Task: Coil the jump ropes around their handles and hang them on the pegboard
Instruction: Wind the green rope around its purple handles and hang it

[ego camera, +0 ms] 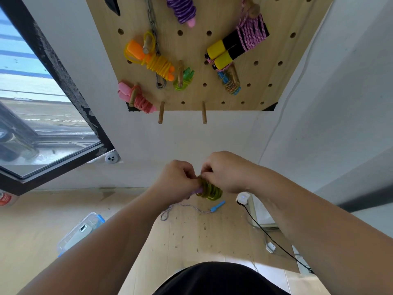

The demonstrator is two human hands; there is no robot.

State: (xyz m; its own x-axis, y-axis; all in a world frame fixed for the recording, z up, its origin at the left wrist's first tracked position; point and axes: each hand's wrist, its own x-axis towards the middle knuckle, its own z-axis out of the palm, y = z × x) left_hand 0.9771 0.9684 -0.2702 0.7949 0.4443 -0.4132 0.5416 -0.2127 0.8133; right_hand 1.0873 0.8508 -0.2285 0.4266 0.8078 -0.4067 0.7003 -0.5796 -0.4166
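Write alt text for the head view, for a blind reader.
The left hand grips and the right hand pinches a coiled green jump rope. Above, a wooden pegboard carries other coiled ropes and two bare pegs.

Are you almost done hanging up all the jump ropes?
Getting close. Several coiled ropes already hang on the pegboard, like the orange rope. The left hand and right hand grip a green rope that is coiled around its handle but not yet hung. A blue-handled rope lies uncoiled on the floor. Two bare pegs wait on the bottom row.
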